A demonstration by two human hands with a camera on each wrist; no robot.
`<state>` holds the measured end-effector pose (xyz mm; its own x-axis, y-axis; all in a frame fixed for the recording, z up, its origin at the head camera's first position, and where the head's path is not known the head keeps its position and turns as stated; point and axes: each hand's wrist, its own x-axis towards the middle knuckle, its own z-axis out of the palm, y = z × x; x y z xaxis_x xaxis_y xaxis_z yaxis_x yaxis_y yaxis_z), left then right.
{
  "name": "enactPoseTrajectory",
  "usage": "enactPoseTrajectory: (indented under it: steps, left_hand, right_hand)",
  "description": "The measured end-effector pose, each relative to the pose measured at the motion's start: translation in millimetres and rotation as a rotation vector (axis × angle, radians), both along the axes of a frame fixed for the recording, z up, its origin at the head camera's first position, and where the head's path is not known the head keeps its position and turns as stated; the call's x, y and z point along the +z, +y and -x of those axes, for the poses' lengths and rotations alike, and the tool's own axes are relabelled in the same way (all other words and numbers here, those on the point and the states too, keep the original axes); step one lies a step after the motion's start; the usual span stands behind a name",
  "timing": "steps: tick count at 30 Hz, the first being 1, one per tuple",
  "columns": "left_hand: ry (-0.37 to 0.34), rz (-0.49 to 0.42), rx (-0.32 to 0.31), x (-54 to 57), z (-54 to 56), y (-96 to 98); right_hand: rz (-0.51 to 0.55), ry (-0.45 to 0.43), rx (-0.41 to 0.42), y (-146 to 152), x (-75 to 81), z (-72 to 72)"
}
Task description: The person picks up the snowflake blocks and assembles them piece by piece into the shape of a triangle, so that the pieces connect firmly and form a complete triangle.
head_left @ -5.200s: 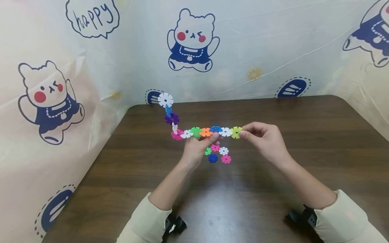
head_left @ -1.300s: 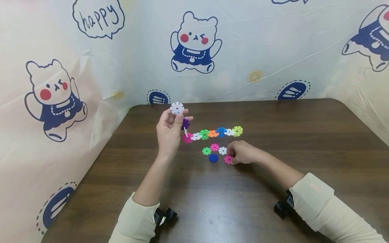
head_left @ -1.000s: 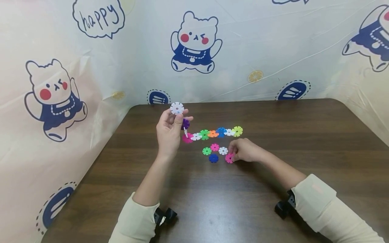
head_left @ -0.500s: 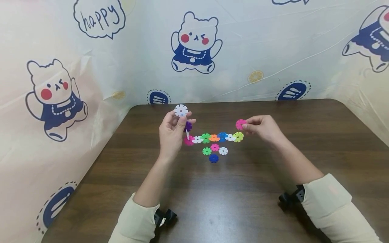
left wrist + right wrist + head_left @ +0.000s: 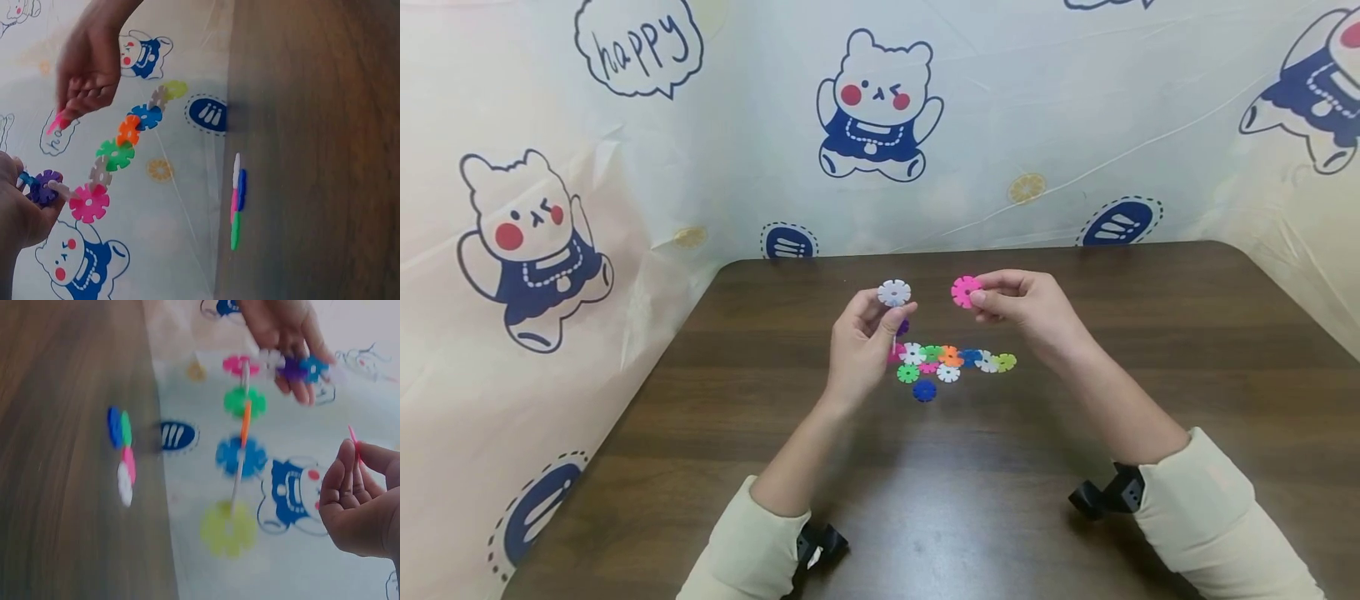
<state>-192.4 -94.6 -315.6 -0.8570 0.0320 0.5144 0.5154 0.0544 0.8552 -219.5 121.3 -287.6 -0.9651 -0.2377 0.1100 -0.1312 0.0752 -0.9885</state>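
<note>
My left hand (image 5: 863,354) grips the upper end of a chain of interlocking flower discs, just below its white end disc (image 5: 894,292). From there the chain drops through a purple disc (image 5: 44,187) to a pink disc (image 5: 89,203). It then runs off to the right through green (image 5: 115,154), orange and blue to a yellow-green end disc (image 5: 1006,362), all held above the table. Level with the white end disc and a short gap to its right, my right hand (image 5: 1037,317) pinches a loose pink flower disc (image 5: 963,292) between thumb and fingers. My left fingers hide part of the chain in the head view.
Several loose discs lie flat on the brown table (image 5: 700,433) below the chain: green (image 5: 908,373), blue (image 5: 924,391), white (image 5: 948,373) and pink. A printed plastic sheet (image 5: 737,125) stands behind the table's far edge. Each wrist wears a black camera mount (image 5: 1108,493).
My right hand picked up the pink disc from the table, raised it and brought it leftward. My left hand shifted from the chain's middle to its upper end, then moved right, carrying the chain.
</note>
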Motion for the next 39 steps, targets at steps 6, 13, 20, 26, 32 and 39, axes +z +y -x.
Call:
enactPoseTrajectory:
  steps: [6,13,20,26,32,39]
  left_hand:
    - [0.023,-0.011,-0.064,-2.1,-0.9,8.4]
    - [0.043,-0.001,-0.095,-4.5,-1.6,11.7]
    - [0.079,0.036,-0.091,-5.9,-3.4,12.8]
    - [0.126,0.121,-0.052,-9.8,-3.1,13.7]
    - [0.190,0.254,-0.016,-3.5,-11.4,15.8]
    - [0.218,0.340,-0.027,-15.8,-2.5,13.0]
  right_hand:
    - [0.086,-0.056,0.044,-13.7,3.1,-5.1]
    - [0.165,-0.108,0.082,-19.9,3.8,-7.9]
    - [0.200,-0.137,0.076,-22.7,5.4,-10.0]
    - [0.186,-0.152,0.086,-25.4,5.8,-10.3]
    - [0.165,-0.203,0.101,-24.3,6.2,-8.6]
    - [0.157,-0.252,0.113,-22.4,5.6,-7.6]
